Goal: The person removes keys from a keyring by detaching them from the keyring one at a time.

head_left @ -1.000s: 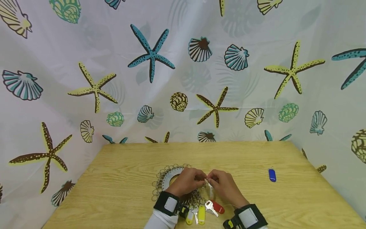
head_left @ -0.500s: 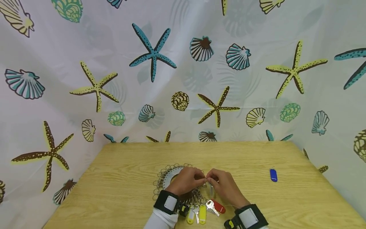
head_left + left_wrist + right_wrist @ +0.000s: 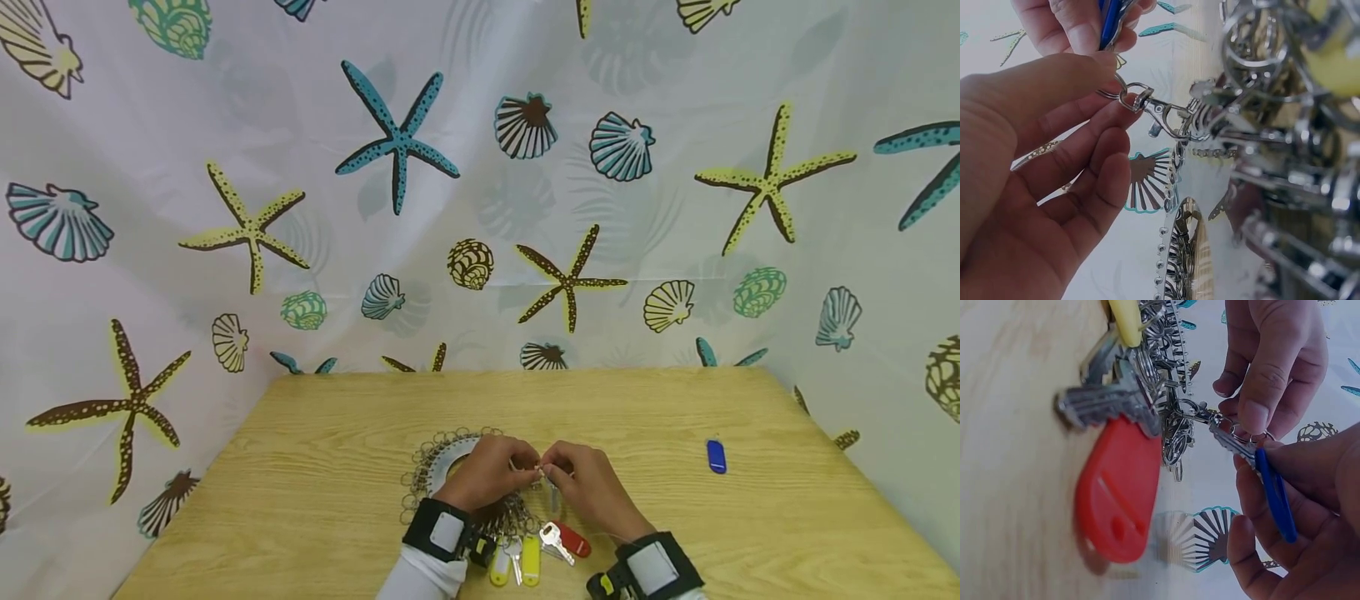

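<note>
silver metal key (image 3: 1233, 445) with toothed edge is between the fingers of the two hands, and against it is a blue plastic loop-like piece (image 3: 1280, 499); whether both are one piece, i cannot tell. the right hand (image 3: 592, 487) has thumb and forefinger closed on this blue piece, its other fingers bent more loosely. the left hand (image 3: 486, 477) pinches a thin round silver ring (image 3: 1111, 96) between thumb and fingertips, its lower fingers curved and holding nothing. from these left fingers goes a silver metal swivel clasp (image 3: 1160, 115) toward the crowded rings of the grey flat arc-shaped plate (image 3: 441, 468), which lies under and beside the left hand. compared with one second ago, both hands have stayed almost in the same place, with fingertips meeting. the pale shape hanging below the right fingers was brighter and clearer then, and now it looks fainter. nearer to the person than the fingers, the red plastic tag (image 3: 573, 541), a loose silver key (image 3: 553, 540) and the yellow plastic tag (image 3: 531, 560) have not changed. well to the right of the right fingers, the blue oval plastic tag (image 3: 716, 457) also stays on the light wooden table (image 3: 322, 467).
</note>
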Action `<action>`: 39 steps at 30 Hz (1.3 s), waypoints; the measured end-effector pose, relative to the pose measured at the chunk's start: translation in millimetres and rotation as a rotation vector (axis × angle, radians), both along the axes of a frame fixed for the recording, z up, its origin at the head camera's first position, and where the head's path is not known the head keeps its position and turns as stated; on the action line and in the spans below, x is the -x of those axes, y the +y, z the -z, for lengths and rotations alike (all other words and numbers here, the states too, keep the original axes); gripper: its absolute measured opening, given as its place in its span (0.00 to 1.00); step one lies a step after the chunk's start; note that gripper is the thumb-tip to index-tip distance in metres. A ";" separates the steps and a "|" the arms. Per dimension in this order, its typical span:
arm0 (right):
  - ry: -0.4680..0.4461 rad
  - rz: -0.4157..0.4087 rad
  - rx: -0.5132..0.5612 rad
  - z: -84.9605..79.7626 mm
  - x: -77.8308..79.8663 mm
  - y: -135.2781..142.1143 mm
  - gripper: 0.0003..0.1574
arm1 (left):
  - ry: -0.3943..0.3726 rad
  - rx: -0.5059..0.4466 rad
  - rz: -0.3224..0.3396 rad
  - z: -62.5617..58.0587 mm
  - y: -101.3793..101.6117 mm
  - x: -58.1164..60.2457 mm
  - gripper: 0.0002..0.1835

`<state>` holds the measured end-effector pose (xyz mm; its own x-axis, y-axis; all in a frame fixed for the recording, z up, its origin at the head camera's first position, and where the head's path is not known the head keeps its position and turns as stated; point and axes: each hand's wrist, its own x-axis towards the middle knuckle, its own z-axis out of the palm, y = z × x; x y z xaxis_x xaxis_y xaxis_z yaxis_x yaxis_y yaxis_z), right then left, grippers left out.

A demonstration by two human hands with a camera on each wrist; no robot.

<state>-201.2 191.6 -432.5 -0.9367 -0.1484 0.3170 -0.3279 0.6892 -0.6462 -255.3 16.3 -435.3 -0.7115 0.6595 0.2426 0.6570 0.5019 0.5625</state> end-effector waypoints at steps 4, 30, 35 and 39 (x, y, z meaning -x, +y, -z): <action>-0.012 -0.010 0.008 -1.0 -0.2 0.1 0.06 | 0.004 0.002 0.003 0.3 -0.8 0.0 0.10; 0.032 -0.016 -0.003 -0.2 -1.5 0.8 0.07 | -0.038 -0.031 0.017 -2.1 -1.1 -1.7 0.09; 0.036 -0.023 -0.004 -0.6 -1.4 0.6 0.07 | -0.040 -0.041 0.028 -2.0 -1.2 -1.5 0.09; 0.036 -0.019 -0.007 -0.5 -0.7 0.3 0.06 | -0.034 -0.035 0.024 -1.3 -0.8 -0.8 0.10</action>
